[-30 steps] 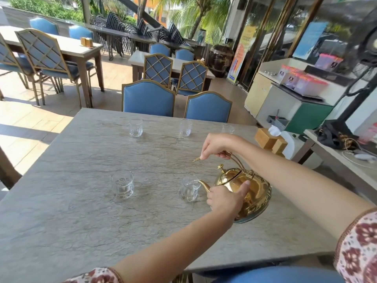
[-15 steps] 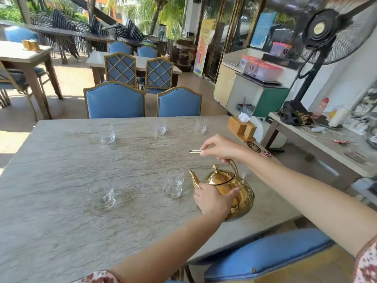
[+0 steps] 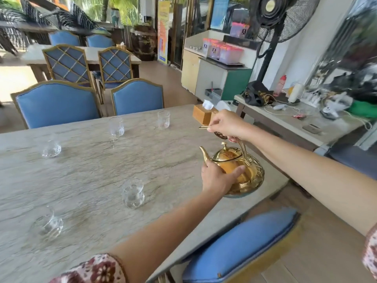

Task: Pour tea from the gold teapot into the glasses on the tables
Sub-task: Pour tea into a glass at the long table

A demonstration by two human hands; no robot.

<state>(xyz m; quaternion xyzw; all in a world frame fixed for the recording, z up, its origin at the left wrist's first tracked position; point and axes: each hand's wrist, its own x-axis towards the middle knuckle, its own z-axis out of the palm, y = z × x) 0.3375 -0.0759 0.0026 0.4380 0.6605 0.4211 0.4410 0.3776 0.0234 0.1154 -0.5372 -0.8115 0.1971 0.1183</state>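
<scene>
Teapot [image 3: 237, 172], gold and shiny, is held above the right-hand edge of the grey stone table [image 3: 87, 170], roughly upright, its spout aimed left toward the middle of the table. The right hand [image 3: 226, 126] is closed around the top of the teapot's tall handle, gripping it from above, with a thin gold piece sticking out leftward past the fingers. The left hand [image 3: 217, 178] is pressed against the near side of the teapot's body, palm and fingers spread over the metal just below the base of the spout, steadying it rather than clasping it. Five clear glasses stand on the table. One glass [image 3: 133, 193] sits to the left of the teapot, near but not touching it; another glass [image 3: 49, 223] is further left along the near side, blurred. On the far side stand a low glass [image 3: 51, 149], a taller glass [image 3: 116, 126] and a third glass [image 3: 163, 119]. A wooden box [image 3: 202, 117] with a white tissue rests at the far right corner, just behind the right hand. Two blue chairs [image 3: 138, 97] face the far edge.
</scene>
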